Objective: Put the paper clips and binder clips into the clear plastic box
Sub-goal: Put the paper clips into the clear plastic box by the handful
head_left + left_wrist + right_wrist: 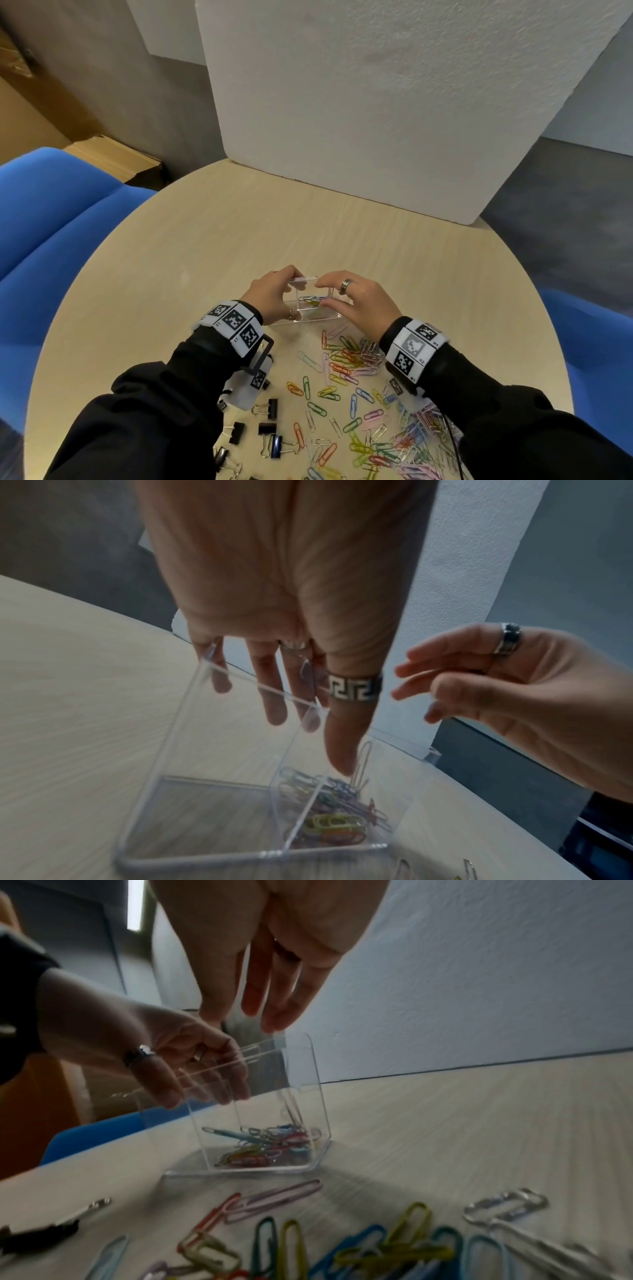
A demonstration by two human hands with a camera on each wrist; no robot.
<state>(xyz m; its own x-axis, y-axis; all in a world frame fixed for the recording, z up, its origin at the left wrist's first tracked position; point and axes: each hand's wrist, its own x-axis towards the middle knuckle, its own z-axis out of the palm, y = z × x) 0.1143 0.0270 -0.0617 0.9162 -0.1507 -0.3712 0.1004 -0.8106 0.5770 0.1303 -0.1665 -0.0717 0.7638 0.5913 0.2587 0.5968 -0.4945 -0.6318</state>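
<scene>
The clear plastic box [308, 317] stands on the round table, just beyond the loose clips. My left hand [284, 294] grips its left end, fingers [274, 710] behind the far wall and thumb on the near side. My right hand [329, 291] hovers over the right compartment with relaxed fingers [270, 1015] at the rim [308, 1047], holding nothing. Several coloured paper clips [329, 821] lie in that compartment, one leaning upright. The left compartment looks bare. Loose paper clips [356, 363] spread toward me, and black binder clips [269, 407] lie under my left forearm.
A white foam board [376, 102] stands upright at the far edge of the wooden table [239, 240]. Blue chairs [51, 222] flank the table on both sides. More paper clips [377, 1245] lie right under my right wrist.
</scene>
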